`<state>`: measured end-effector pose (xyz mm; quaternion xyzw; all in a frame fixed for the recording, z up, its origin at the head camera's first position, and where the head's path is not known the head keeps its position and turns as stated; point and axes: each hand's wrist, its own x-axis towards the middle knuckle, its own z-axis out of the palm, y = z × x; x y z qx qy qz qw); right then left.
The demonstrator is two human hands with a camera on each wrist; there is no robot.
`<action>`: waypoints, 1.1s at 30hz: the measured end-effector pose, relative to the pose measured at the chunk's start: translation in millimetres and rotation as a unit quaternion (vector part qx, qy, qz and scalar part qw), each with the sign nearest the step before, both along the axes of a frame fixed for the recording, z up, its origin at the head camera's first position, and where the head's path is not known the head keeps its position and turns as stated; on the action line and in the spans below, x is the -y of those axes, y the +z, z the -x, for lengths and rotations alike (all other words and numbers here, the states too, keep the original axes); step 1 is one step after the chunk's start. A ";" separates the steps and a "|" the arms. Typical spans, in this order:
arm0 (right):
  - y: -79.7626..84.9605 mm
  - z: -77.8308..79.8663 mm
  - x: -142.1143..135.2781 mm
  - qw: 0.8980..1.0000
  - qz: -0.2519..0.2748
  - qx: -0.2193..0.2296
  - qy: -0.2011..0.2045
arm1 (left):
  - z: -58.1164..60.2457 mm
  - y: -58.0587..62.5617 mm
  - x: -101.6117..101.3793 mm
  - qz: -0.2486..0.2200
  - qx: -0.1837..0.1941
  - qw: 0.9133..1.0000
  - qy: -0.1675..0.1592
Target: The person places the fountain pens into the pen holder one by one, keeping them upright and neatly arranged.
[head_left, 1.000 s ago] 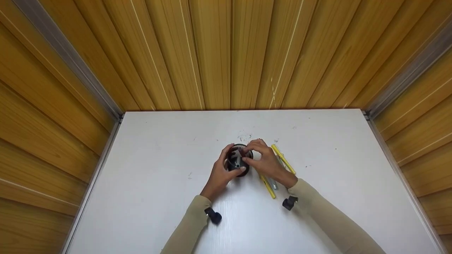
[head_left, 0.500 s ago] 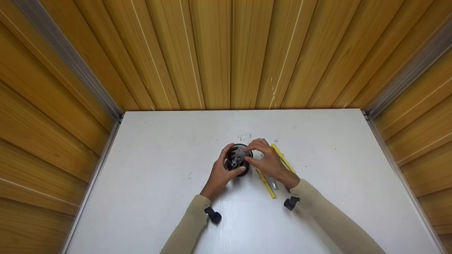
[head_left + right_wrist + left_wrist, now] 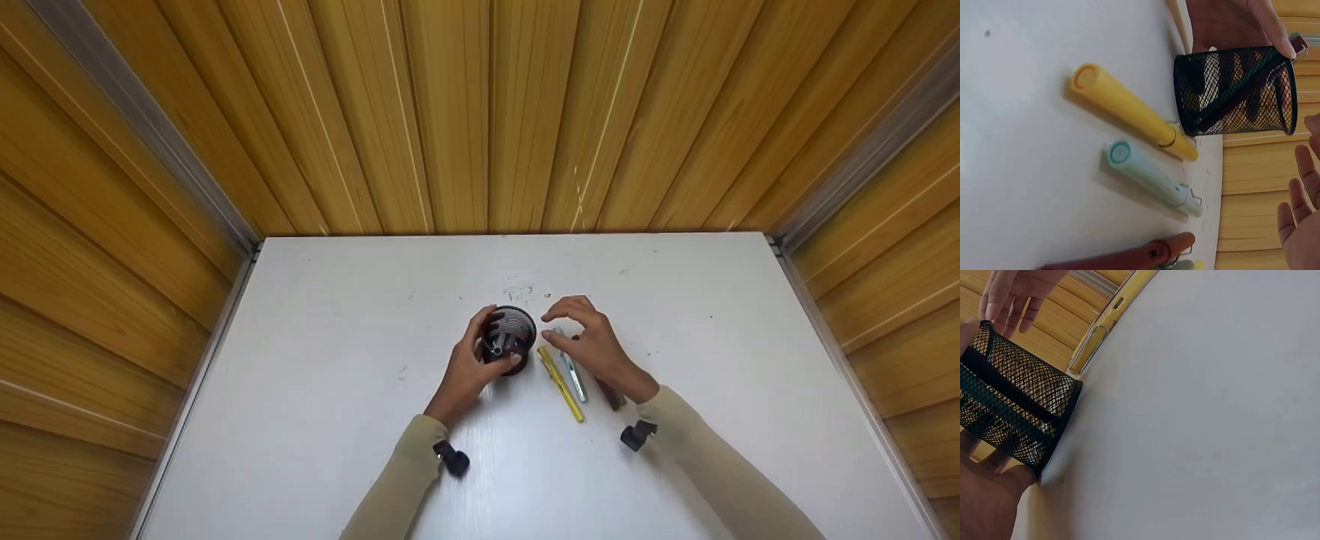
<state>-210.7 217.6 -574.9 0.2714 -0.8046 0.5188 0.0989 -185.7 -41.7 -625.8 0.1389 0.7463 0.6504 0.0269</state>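
My left hand (image 3: 466, 371) holds a black mesh pen cup (image 3: 1022, 377) around its side, upright on the white table. Inside it lean a dark red pen (image 3: 1241, 104) and a dark green one, showing through the mesh in the right wrist view. My right hand (image 3: 596, 345) hovers just right of the cup's rim, thumb and fingers apart, with nothing between them. Below and beside it lie a yellow pen (image 3: 560, 384), a light blue pen (image 3: 574, 375) and a brownish-red pen (image 3: 1129, 256), the last partly hidden by the hand in the head view.
Past the brownish-red pen, a greenish pen end (image 3: 1184, 264) and a yellow one (image 3: 1199, 264) peek out in the right wrist view. Yellow wood-patterned walls (image 3: 487, 112) enclose the white table (image 3: 337, 337) at the back and both sides.
My right hand has let go of a dark red pen at the cup's mouth and moved right, above the pens on the table. The left hand keeps its hold on the cup.
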 end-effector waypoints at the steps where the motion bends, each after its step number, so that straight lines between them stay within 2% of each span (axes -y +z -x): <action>1: -0.3 -0.6 -2.2 1.000 0.000 0.002 -0.003 | 0.1 -0.5 -0.1 0.001 0.000 1.000 0.001; 14: -10.2 -7.6 -22.7 0.996 -0.001 0.054 -0.074 | -0.9 -0.9 1.0 -0.011 -0.002 1.000 0.002; 23: -14.6 -14.3 -40.1 0.991 -0.026 0.086 -0.095 | -0.5 0.4 -0.2 -0.007 0.000 1.000 0.005; 33: -31.5 -21.5 -63.1 0.986 -0.044 0.110 -0.115 | -1.2 1.2 0.0 -0.007 0.003 1.000 0.008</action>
